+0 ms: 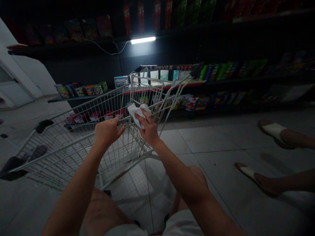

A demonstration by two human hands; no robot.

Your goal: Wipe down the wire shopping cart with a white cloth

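Note:
A metal wire shopping cart point(73, 144) stands in front of me, its handle bar point(167, 67) at the far right end. My left hand point(107, 131) is closed around the cart's near top rail. In my right hand point(149, 129) is a crumpled white cloth point(137, 114), pressed against the rail by the fingers near the handle end of the basket. Whether it is fabric or paper I cannot tell. The basket's wire floor shows between my arms.
Dark store shelves point(93, 70) with packaged goods rise behind the cart. A lit tube lamp point(143, 40) hangs under the upper shelf, its cable trailing left. Another person's sandalled feet point(273, 131) are on the tiled floor point(209, 141) at right. A door point(14, 88) is at far left.

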